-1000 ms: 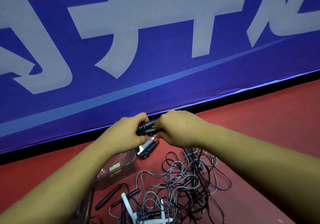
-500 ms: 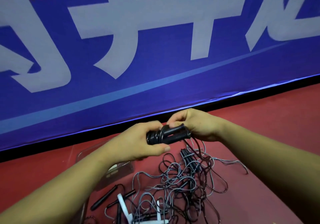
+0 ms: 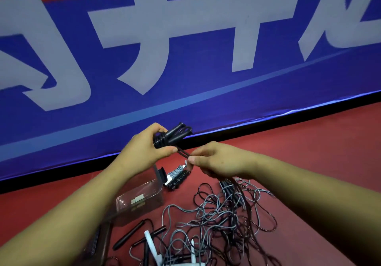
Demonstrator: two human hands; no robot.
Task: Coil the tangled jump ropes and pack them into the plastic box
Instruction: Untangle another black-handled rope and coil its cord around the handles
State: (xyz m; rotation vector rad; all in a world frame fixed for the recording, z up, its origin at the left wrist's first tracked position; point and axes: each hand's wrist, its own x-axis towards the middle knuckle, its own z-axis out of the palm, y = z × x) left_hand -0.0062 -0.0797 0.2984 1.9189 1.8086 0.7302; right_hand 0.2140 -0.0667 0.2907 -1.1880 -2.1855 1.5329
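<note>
Red floor (image 3: 313, 171) beside the plastic box (image 3: 153, 185) carries the tangle (image 3: 222, 214). Left hand (image 3: 147, 149) clasps the wound black rope (image 3: 172, 137), right hand (image 3: 218, 160) pinches its cord (image 3: 184, 153); a snag there could pull wraps loose.

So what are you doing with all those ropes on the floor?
A person is winding up a black jump rope. The left hand grips its two handles with rope coiled round them, while the right hand pinches the loose length just below. Wound bundles lie by the clear plastic box, and a big tangle of ropes waits on the red floor.
</note>
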